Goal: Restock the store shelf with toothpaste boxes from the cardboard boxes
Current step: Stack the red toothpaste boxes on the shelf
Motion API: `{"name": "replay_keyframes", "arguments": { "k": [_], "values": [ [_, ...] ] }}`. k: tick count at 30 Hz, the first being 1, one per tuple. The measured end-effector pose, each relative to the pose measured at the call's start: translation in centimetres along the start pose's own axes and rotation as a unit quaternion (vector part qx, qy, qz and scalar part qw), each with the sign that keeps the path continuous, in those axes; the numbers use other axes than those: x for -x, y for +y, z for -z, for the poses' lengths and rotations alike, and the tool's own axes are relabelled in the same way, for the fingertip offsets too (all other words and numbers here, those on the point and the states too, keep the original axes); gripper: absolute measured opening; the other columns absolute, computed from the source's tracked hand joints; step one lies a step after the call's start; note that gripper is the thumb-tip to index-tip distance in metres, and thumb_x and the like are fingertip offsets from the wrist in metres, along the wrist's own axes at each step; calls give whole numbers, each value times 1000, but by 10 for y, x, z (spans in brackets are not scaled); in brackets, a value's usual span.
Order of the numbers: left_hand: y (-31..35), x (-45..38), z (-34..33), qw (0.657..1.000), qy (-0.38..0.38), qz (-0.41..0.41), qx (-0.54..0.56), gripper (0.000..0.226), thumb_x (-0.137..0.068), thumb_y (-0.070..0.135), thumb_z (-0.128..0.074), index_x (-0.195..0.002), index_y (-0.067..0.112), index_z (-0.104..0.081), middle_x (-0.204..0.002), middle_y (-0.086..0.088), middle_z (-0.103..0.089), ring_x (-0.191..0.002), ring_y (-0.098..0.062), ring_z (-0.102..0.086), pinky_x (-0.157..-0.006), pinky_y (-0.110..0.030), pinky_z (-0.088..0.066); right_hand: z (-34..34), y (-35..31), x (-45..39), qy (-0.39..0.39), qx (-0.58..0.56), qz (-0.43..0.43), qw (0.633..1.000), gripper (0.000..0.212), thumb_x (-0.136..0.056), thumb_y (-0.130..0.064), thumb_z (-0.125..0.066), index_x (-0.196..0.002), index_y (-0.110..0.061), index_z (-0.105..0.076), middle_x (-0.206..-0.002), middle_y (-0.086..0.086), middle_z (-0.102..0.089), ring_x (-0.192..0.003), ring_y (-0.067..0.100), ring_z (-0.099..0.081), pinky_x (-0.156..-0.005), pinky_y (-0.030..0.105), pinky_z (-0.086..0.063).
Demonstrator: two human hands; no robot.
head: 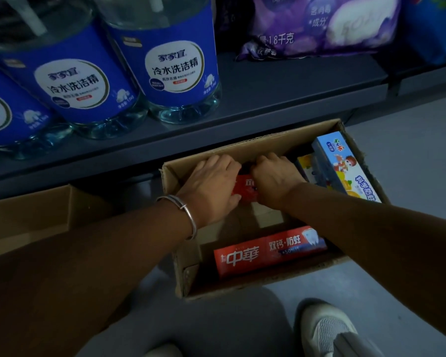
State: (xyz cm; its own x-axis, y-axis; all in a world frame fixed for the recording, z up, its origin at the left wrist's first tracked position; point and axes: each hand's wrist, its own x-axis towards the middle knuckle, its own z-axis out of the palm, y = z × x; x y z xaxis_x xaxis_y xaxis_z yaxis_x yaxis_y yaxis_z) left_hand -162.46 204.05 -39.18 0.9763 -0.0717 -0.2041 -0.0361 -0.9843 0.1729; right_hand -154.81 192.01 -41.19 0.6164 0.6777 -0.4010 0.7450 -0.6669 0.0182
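An open cardboard box (245,148) stands on the floor in front of the dark shelf (281,99). Both my hands reach into its far half. My left hand (211,181) and my right hand (276,179) grip a red toothpaste box (245,189) between them; most of it is hidden under my fingers. Another red toothpaste box (268,249) lies flat at the near side of the carton. A blue children's toothpaste box (345,168) leans against the right wall, with a yellow one (305,166) beside it.
Large blue-labelled detergent bottles (175,68) stand on the shelf at left, with purple bags (319,24) at the back right. A second cardboard box (29,215) sits at left on the floor. My white shoe (327,328) is at the bottom right.
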Motion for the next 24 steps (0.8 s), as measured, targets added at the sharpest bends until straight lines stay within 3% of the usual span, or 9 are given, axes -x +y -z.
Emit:
{"name": "replay_keyframes", "arguments": {
  "k": [5, 11, 14, 24],
  "values": [
    [8, 10, 20, 1000, 8, -4, -5, 50, -88, 42, -54, -130, 20, -40, -129, 1, -42, -120, -16, -38, -104, -30, -29, 27, 6, 23, 13, -20, -3, 1000, 61, -79, -46, -68, -129, -16, -49, -128, 9, -51, -121, 26, -45, -103, 41, -37],
    [31, 25, 46, 999, 27, -17, -15, 44, -88, 41, -55, -123, 19, -42, -121, 1, -44, -112, -17, -39, -96, -28, -30, 69, 17, 56, 31, -24, -45, 998, 43, -82, -38, -68, -114, -11, -56, -116, 10, -57, -110, 26, -53, -90, 36, -43],
    [40, 33, 48, 999, 18, -28, -21, 43, -88, 42, -54, -122, 19, -43, -121, 1, -45, -114, -17, -40, -97, -30, -31, 82, 24, 72, 46, -39, -65, 996, 45, -83, -39, -67, -114, -9, -57, -118, 13, -56, -111, 28, -52, -89, 36, -45],
    [65, 31, -17, 986, -157, -43, -30, 54, -85, 35, -62, -130, 13, -43, -131, -5, -44, -121, -25, -43, -101, -34, -33, 70, 39, 82, 89, -111, -90, 986, 57, -77, -52, -70, -116, -13, -58, -112, 10, -60, -103, 26, -57, -84, 35, -47]
  ]
}}
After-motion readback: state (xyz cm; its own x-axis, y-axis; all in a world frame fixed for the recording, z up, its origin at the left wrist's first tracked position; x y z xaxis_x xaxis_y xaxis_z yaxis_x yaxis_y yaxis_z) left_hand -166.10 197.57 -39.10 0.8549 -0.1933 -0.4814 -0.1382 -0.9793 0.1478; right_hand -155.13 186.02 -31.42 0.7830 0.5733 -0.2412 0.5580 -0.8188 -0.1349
